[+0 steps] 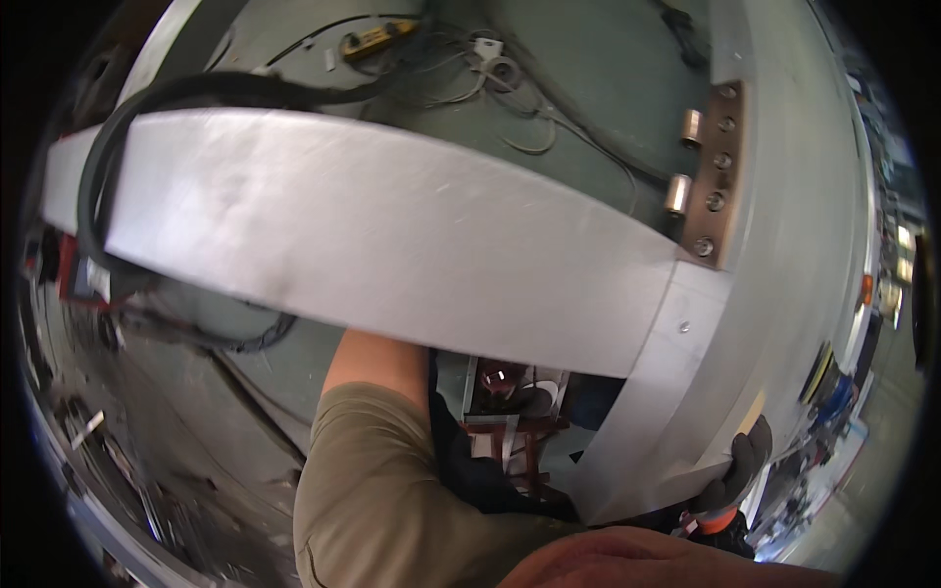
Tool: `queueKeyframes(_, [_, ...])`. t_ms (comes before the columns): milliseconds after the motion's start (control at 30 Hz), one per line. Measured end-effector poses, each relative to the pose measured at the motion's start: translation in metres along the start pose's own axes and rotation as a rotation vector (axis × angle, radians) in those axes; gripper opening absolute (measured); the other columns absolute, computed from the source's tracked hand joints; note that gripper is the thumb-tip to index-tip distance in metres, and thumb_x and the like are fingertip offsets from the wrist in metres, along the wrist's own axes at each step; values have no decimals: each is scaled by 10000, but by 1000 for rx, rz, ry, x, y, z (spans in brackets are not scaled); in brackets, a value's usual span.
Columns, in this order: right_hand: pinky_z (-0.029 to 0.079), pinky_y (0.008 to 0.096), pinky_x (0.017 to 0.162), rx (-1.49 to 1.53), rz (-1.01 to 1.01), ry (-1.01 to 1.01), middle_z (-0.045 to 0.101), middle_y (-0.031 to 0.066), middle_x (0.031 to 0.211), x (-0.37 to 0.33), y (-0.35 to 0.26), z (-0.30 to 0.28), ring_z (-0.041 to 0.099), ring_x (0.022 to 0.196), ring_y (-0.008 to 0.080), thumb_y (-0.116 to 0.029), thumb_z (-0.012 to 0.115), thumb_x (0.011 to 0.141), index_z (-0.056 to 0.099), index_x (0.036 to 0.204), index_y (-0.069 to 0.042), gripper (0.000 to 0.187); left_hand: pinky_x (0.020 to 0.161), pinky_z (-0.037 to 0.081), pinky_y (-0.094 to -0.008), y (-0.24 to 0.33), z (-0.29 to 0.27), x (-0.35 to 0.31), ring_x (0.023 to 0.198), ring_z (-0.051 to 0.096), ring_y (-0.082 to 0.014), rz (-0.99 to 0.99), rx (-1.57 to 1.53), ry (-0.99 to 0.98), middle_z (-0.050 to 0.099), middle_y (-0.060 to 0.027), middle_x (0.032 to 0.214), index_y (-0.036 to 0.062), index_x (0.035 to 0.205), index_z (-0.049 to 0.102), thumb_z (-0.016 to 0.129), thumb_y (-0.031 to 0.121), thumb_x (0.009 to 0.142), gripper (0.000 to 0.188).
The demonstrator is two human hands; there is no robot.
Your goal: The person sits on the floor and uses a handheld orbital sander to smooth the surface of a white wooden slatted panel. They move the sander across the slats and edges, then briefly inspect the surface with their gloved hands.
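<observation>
My left arm, in an olive short sleeve [368, 461], reaches under a broad silver metal beam [392, 216]. That beam hides the forearm and my left hand. My right hand [742, 470], in a dark grey glove above an orange cuff, is at the lower right against a tall grey metal panel [784, 245]. Its fingers are stretched and apart along the panel surface, beside a narrow tan strip [751, 416]. A copper-coloured hinge plate [723, 162] with several bolts and two short cylinders is fixed at the corner where beam and panel meet.
A thick black hose [98, 186] loops over the beam's left end. Behind the beam, loose cables and a yellow power strip [377, 37] lie on the green-grey floor. Below it stands a reddish-brown frame [529, 446]. Clutter lines the left and right rims.
</observation>
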State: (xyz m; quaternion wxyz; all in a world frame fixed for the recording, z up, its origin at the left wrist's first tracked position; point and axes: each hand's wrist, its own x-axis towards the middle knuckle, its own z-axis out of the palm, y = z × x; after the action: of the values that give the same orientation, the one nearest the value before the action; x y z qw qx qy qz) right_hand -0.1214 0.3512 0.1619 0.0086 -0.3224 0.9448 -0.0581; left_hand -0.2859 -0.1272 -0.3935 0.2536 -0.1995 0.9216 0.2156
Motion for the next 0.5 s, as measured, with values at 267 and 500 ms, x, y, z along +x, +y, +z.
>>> queueKeyframes(267, [456, 559, 1044, 118, -52, 155, 435, 278, 1509, -16, 44, 24, 470, 1352, 454, -527, 359, 1039, 535, 1389, 31, 682, 916, 534, -468, -144, 17, -249, 1091, 677, -413, -365, -692, 222, 711, -245, 1084, 56, 1321, 620, 677, 404, 844, 593])
queueKeyframes(500, [461, 552, 1044, -250, -106, 232, 440, 278, 1505, -24, 62, -10, 477, 1346, 450, -518, 375, 1040, 543, 1385, 33, 671, 925, 555, -442, -362, 233, -544, 1110, 702, -371, -1578, -867, 424, 734, -203, 1168, 102, 1227, 714, 622, 363, 927, 408])
